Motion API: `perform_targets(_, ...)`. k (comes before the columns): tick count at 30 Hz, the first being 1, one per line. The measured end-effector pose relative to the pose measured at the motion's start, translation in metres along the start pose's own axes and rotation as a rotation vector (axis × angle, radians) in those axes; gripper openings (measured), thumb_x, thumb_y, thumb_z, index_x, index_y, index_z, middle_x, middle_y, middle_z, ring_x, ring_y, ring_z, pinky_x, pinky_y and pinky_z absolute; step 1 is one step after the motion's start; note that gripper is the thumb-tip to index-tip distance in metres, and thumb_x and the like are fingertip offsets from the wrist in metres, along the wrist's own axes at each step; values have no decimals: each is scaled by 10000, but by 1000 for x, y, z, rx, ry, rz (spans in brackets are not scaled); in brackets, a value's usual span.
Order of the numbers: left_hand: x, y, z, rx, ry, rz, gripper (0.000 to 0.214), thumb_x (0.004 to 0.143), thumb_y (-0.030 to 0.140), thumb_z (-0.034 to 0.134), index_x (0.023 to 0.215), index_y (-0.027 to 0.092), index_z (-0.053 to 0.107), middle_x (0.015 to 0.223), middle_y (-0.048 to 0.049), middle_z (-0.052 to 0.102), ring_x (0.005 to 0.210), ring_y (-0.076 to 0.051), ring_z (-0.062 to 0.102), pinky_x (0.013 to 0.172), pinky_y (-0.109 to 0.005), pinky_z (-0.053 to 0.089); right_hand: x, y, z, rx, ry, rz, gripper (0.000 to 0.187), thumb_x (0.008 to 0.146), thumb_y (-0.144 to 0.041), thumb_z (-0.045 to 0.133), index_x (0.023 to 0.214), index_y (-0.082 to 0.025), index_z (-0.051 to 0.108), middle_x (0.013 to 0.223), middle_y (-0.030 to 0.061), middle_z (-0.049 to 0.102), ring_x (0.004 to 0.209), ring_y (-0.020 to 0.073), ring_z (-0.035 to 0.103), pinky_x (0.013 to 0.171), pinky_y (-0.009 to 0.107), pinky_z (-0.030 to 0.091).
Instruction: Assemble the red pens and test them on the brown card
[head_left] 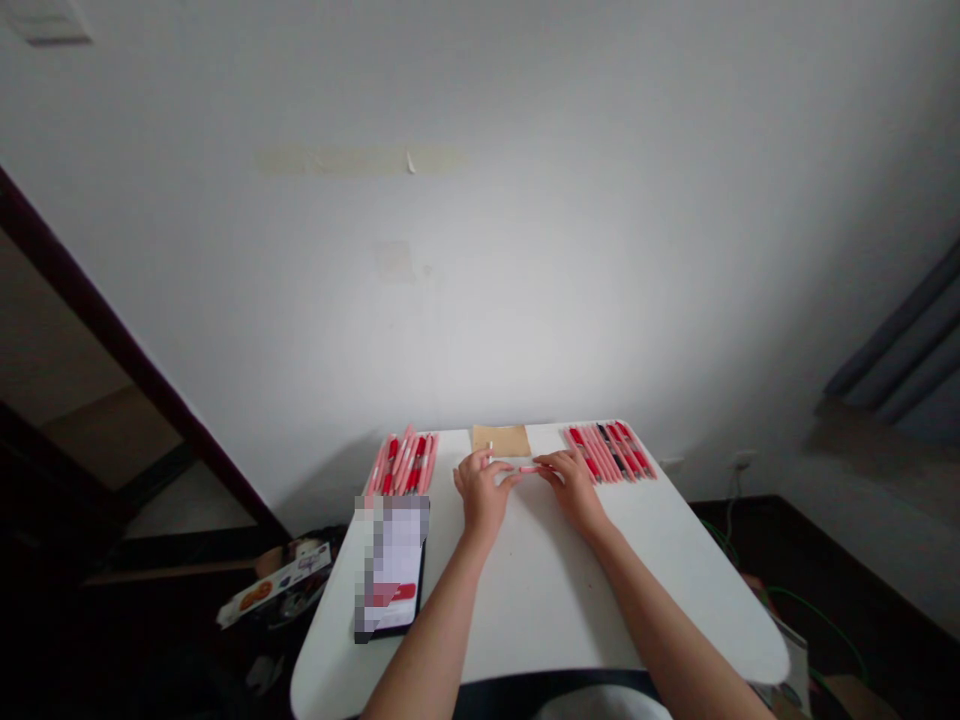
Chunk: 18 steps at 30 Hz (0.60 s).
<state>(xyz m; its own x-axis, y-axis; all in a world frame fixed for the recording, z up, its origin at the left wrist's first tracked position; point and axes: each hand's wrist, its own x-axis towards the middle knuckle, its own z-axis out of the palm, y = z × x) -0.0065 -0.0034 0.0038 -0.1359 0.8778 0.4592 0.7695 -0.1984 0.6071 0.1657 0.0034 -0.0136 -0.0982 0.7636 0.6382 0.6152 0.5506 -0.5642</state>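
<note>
Both hands meet over the far half of a white table (540, 590). My right hand (570, 488) pinches a short pink and white pen (529, 469), which lies level and points toward the left hand. Closed fingers on my left hand (481, 490) hold a slim white piece (490, 450) that stands up between them; its kind is too small to tell. The left thumb and fingertip are close to the pen's left end, and I cannot tell if they touch it.
Pink and red pens (403, 462) lie piled at the back left. More pens, one dark, lie in a row (611, 452) at the back right. A brown paper piece (502, 440) sits by the wall. A phone (394, 570) rests on the left side.
</note>
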Motion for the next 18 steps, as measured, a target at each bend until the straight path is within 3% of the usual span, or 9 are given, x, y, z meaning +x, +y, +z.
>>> perform_targets(18,-1,-1,-4,60,2,-99,130,687,268,758,812,273,724,1155,-37,586,1177,-244,456,1046,-483,279,-2,10,2,97,93,175,342,893,-455,474,965,-188,675,906,102,629,900,227,578,843,405,475)
